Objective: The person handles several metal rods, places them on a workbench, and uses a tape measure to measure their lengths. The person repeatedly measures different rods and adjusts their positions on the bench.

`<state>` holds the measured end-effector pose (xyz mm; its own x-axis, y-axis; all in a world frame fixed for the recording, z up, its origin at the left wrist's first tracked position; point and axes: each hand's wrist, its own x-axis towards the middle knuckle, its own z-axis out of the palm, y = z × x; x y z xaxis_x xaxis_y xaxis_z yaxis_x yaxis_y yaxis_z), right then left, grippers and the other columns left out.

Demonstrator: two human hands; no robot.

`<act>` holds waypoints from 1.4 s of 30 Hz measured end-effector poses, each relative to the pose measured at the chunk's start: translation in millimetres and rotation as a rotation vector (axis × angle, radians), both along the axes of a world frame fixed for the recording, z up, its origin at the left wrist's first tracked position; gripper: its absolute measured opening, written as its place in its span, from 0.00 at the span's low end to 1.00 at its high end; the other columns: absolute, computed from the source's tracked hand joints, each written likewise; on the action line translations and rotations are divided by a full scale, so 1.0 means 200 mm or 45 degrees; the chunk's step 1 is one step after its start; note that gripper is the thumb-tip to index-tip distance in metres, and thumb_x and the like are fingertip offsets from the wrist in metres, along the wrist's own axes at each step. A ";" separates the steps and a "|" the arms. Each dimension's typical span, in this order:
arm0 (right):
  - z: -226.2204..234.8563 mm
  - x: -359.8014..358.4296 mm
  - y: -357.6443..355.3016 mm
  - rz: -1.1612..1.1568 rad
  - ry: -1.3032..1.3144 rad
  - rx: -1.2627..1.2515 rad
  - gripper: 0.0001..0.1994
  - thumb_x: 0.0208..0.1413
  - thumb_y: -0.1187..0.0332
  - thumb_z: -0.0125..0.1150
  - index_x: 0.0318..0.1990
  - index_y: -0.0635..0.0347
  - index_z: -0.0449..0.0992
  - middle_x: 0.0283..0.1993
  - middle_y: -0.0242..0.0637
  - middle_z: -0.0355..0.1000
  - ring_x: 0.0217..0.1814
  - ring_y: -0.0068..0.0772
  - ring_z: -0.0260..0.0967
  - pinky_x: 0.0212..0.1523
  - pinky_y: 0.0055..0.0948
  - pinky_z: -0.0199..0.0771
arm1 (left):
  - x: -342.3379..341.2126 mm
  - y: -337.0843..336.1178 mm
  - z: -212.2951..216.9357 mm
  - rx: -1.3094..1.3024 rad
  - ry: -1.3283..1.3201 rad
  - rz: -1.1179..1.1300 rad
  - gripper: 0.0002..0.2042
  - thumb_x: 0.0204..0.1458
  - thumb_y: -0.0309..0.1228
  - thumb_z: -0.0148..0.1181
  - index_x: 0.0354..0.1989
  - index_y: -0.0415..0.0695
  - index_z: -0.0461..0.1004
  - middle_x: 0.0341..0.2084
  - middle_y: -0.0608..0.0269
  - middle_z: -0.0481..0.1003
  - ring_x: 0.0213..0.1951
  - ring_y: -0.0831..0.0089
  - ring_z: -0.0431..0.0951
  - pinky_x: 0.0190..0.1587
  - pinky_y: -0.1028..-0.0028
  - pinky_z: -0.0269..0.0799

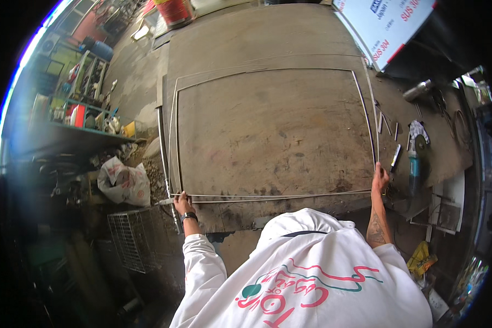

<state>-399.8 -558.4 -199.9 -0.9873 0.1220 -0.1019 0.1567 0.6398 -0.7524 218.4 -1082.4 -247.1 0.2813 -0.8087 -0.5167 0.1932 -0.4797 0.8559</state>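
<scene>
While both arms were spread wide, the thin metal frame (273,131) lay flat on the bench (246,38), its near rail (273,195) running left to right between the hands. Left hand (182,203) rested on the near-left corner, right hand (380,179) on the near-right; whether either set of fingers had closed could not be told. An angle grinder (415,164) lay just right of the right hand.

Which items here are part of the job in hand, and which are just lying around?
In hand:
- thin metal rod frame laid as a rectangle on the steel worktable
- left hand at the near-left corner
- right hand at the near-right corner

Lying about:
- angle grinder
- short offcuts
- white plastic bag
- wire crate
</scene>
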 end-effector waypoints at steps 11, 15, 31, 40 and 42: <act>-0.15 -0.05 0.14 0.070 -0.079 0.107 0.26 0.58 0.44 0.65 0.36 0.65 0.81 0.28 0.36 0.74 0.30 0.31 0.69 0.34 0.35 0.68 | 0.10 0.18 0.01 0.096 -0.161 -0.062 0.16 0.55 0.25 0.68 0.50 0.42 0.71 0.36 0.62 0.79 0.36 0.69 0.81 0.35 0.67 0.79; -0.22 -0.09 0.14 0.198 -0.111 0.142 0.15 0.59 0.57 0.65 0.39 0.63 0.80 0.31 0.40 0.76 0.35 0.38 0.72 0.39 0.39 0.70 | 0.11 0.09 0.07 0.195 -0.340 -0.110 0.15 0.55 0.25 0.68 0.47 0.33 0.73 0.34 0.52 0.81 0.30 0.62 0.83 0.31 0.63 0.84; -0.22 -0.15 0.11 0.043 -0.036 0.093 0.22 0.60 0.49 0.65 0.40 0.64 0.82 0.33 0.42 0.78 0.36 0.39 0.73 0.41 0.40 0.71 | 0.18 -0.10 0.22 -0.044 -1.610 -0.899 0.17 0.50 0.40 0.71 0.42 0.41 0.81 0.36 0.47 0.82 0.43 0.52 0.82 0.48 0.59 0.75; -0.14 -0.17 0.05 0.010 -0.067 0.176 0.22 0.60 0.49 0.65 0.42 0.64 0.83 0.36 0.44 0.80 0.39 0.40 0.75 0.42 0.40 0.72 | 0.26 -0.08 0.25 -0.271 -1.232 -0.811 0.10 0.53 0.30 0.71 0.43 0.42 0.85 0.36 0.55 0.85 0.39 0.69 0.84 0.45 0.71 0.77; -0.13 -0.17 0.06 0.022 -0.093 0.198 0.23 0.60 0.48 0.64 0.43 0.63 0.83 0.36 0.43 0.80 0.39 0.40 0.75 0.42 0.39 0.71 | 0.24 -0.07 0.25 -0.310 -1.163 -0.795 0.10 0.52 0.30 0.71 0.42 0.43 0.85 0.36 0.56 0.85 0.40 0.68 0.85 0.46 0.70 0.77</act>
<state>-434.4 -547.0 -226.7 -0.9800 0.1251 -0.1549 0.1956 0.7505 -0.6312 266.1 -1096.3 -197.1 -0.0156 -0.9908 -0.1344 -0.7670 -0.0744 0.6373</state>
